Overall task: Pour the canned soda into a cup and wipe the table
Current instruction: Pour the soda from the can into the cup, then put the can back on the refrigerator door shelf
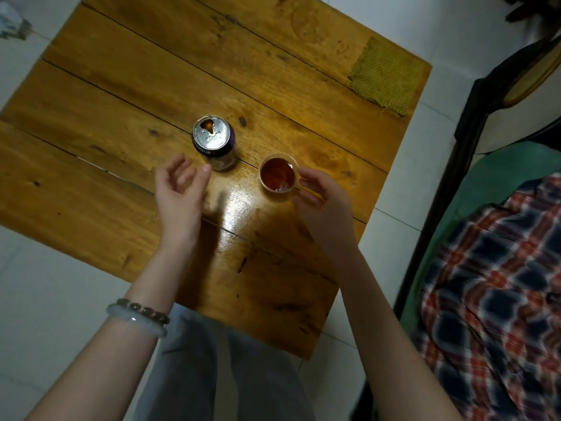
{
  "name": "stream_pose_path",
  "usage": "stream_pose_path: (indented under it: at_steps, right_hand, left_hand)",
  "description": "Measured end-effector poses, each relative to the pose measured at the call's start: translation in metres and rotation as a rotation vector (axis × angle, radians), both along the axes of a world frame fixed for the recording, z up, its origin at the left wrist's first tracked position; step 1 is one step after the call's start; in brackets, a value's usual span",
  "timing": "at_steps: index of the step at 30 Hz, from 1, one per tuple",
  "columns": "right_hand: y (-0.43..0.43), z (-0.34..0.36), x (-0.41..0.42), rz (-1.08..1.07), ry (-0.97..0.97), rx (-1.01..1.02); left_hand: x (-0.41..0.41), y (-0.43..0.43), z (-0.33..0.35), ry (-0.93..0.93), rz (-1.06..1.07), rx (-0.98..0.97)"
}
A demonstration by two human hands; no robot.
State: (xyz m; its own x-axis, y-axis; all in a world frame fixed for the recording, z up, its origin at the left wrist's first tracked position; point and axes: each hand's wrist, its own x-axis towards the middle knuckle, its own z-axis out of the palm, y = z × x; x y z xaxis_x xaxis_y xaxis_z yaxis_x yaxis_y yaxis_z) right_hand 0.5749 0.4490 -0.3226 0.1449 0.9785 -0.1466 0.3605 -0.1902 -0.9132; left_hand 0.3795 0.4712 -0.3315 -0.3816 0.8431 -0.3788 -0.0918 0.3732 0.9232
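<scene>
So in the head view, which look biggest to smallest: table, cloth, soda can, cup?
1. table
2. cloth
3. soda can
4. cup, which looks barely smaller than the soda can; those two are close to alike.

1. A dark wooden bed frame (pixel 441 202) runs on a slant from the upper right down toward the bottom edge.
2. A green sheet (pixel 498 177) lies just right of the frame, touching it.
3. A plaid fabric (pixel 491 299) in red, navy and white lies on the sheet, further right of the frame.
4. A curved dark piece (pixel 531 77) with a tan panel sits beyond the frame's upper end; what it is cannot be told.
5. A floor (pixel 54 268) of white tiles with thin joints spreads left of the frame.
6. A crumpled pale thing (pixel 12 22), blurred, lies on the floor far left of the frame.
</scene>
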Motion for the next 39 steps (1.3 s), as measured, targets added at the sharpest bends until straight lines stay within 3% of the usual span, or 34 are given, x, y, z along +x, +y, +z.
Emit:
stream_pose_path:
  at_steps: [4,9,20,28,32,39]
  right_hand:
    - [0.002,0.0,-0.009,-0.021,0.07,-0.037]
    - [-0.002,-0.008,-0.029,-0.034,0.146,-0.138]
    - [0.001,-0.005,-0.049,0.028,0.219,-0.182]
    - [0.011,0.037,-0.078,-0.011,0.415,-0.488]
    - [0.013,0.074,-0.105,-0.132,0.76,-0.697]
    - [0.002,0.158,-0.156,0.0,0.914,-0.792]
  left_hand:
    - [0.0,0.016,-0.014,0.194,-0.103,0.013]
    - [0.001,0.039,-0.035,0.309,-0.255,0.041]
    - [-0.018,0.044,-0.039,0.401,-0.283,0.119]
    - [-0.051,0.016,0.049,0.366,-0.353,0.167]
    - [-0.071,-0.005,0.103,0.368,-0.344,0.2]
    - [-0.118,-0.048,0.188,0.361,-0.253,0.237]
